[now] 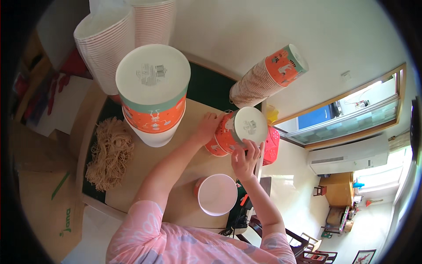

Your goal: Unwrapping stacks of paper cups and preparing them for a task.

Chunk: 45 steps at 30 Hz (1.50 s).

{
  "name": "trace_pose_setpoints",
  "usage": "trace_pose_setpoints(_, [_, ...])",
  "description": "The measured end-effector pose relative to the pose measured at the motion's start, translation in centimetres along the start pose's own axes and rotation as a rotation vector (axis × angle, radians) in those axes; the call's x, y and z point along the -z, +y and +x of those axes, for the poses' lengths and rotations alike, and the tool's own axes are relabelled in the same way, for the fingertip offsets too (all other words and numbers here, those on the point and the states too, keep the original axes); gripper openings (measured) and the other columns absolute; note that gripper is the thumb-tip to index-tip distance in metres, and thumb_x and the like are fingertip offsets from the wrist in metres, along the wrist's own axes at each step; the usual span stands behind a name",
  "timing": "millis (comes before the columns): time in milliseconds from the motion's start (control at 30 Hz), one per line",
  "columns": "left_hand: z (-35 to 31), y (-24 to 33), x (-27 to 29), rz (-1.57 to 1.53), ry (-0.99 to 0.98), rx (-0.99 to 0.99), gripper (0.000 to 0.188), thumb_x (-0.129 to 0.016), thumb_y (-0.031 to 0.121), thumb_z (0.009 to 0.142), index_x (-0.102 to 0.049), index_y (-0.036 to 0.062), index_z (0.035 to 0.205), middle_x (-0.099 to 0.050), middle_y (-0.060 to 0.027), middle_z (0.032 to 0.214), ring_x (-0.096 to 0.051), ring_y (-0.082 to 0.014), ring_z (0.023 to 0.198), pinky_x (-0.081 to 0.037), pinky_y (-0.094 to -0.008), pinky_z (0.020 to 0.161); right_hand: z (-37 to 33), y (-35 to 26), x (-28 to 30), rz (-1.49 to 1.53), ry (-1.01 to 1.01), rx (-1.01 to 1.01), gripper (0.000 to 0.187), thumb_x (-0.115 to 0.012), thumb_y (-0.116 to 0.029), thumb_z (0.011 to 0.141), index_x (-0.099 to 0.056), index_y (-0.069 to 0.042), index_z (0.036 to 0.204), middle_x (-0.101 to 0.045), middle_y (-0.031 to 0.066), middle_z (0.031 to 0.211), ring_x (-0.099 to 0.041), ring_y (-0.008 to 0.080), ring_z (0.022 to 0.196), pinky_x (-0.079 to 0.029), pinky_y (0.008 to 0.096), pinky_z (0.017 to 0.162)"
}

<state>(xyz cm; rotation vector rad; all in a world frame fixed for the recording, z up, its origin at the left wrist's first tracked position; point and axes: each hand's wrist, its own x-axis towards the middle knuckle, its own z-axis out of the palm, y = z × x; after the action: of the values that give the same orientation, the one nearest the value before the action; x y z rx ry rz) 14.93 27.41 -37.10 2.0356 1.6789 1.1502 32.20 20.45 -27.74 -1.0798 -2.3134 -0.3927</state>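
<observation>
Between my hands an orange paper bucket (pixel 250 125) with a green band stands bottom up, its white base facing me. Another orange bucket (pixel 215 148) shows just beneath it. My left hand (pixel 209 127) presses against the left side of the upper bucket, its fingertips partly hidden. On the near right, my right hand (pixel 246 159) grips the bucket by the edge of its base, thumb and fingers bent. Closer to my body a single bucket (pixel 217 195) sits with its pale open mouth upward.
A tall stack of upside-down buckets (pixel 154 77) stands left on the table (pixel 176 198), beside a bundle of beige string (pixel 110 154). White nested tubs (pixel 105 48) rise behind it. Another tall bucket stack (pixel 268 77) leans at the back right, near a red plastic basket (pixel 271 146).
</observation>
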Motion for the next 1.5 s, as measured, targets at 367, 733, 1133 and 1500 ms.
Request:
trace_pose_setpoints(367, [-11.0, -1.1, 1.0, -0.182, 0.168, 0.254, 0.035, -0.058, 0.003, 0.080, -0.050, 0.0032, 0.114, -0.052, -0.0193, 0.104, -0.051, -0.0361, 0.097, -0.042, -0.0428, 0.085, -1.6, 0.2, 0.2, 0.266, 0.008, -0.338, 0.032, -0.063, 0.000, 0.072, -0.054, -0.006, 0.103, -0.054, 0.0129, 0.104, -0.049, 0.0317, 0.100, -0.037, 0.0442, 0.094])
trace_pose_setpoints(733, [-26.4, 2.7, 4.4, -0.355, -0.005, 0.485, 0.034, -0.062, 0.001, 0.077, -0.052, 0.0069, 0.109, -0.055, -0.0101, 0.091, -0.056, -0.0213, 0.071, -0.048, -0.0325, 0.063, -14.9, 0.3, 3.0, 0.533, -0.766, -0.773, 0.032, -0.059, -0.015, 0.080, -0.055, -0.004, 0.110, -0.060, 0.0181, 0.084, -0.062, 0.0294, 0.076, -0.050, 0.0344, 0.068])
trace_pose_setpoints(1133, [-25.2, -0.8, 12.5, -0.300, 0.287, 0.512, 0.023, -0.057, 0.005, 0.086, -0.056, 0.0059, 0.109, -0.057, -0.0026, 0.090, -0.055, -0.0096, 0.073, -0.046, -0.0230, 0.062, -14.2, -7.7, -0.6, 0.569, -0.575, -0.699, 0.030, -0.052, -0.012, 0.079, -0.053, -0.004, 0.108, -0.061, 0.0239, 0.075, -0.060, 0.0414, 0.072, -0.049, 0.0457, 0.064])
trace_pose_setpoints(1500, [-27.5, -9.5, 20.4, 0.135, 0.387, 0.864, 0.017, -0.063, 0.015, 0.082, -0.061, 0.0017, 0.092, -0.064, -0.0120, 0.080, -0.063, -0.0234, 0.076, -0.048, -0.0333, 0.065, -11.8, -8.5, 3.4, 0.681, -0.381, -0.771, 0.030, -0.063, -0.009, 0.081, -0.055, -0.004, 0.110, -0.058, 0.0117, 0.091, -0.058, 0.0193, 0.076, -0.051, 0.0301, 0.064])
